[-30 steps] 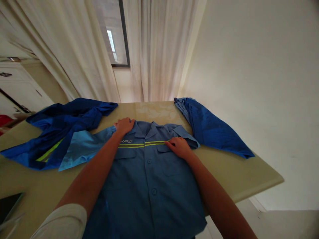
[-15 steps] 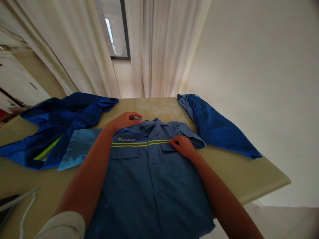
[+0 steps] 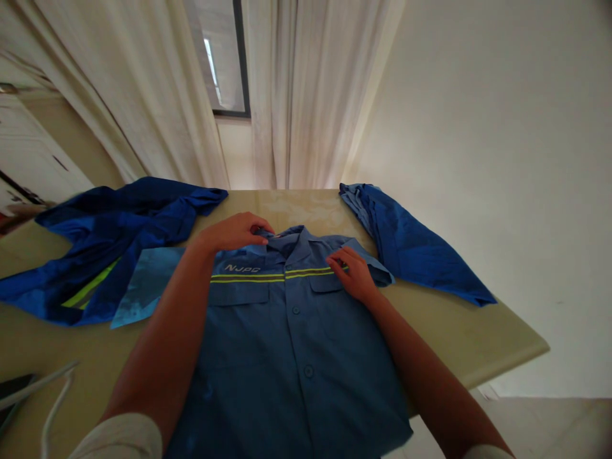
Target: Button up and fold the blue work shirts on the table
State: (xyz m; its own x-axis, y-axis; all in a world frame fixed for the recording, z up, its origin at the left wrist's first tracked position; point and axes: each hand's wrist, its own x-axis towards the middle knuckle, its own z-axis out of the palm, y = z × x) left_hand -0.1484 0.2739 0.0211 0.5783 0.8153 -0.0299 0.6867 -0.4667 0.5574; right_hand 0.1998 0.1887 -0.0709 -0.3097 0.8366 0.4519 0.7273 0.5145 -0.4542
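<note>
A blue short-sleeved work shirt point(image 3: 253, 338) lies front up on the table, buttoned, with yellow stripes across the chest and the letters NJPC above its left-hand pocket. My left hand point(image 3: 234, 233) is at the collar, thumb and fingers closed on its left side. Over the chest near the right-hand pocket flap is my right hand point(image 3: 354, 273), holding nothing, fingers loosely bent with a gap to the thumb. Whether it touches the cloth is hard to see. My left forearm covers part of the sleeve on that side.
Darker blue clothing point(image 3: 129, 220) with a yellow-green band lies crumpled on the left of the table point(image 3: 296, 203). Folded blue clothing point(image 3: 415, 245) rests at the right. A white cable point(image 3: 52, 408) and a dark flat object point(image 3: 14, 389) are at lower left. Curtains point(image 3: 320, 89) hang behind.
My right hand has shifted slightly up off the striped chest, its fingers more raised. My left hand has closed on the collar, which is bunched a little more.
</note>
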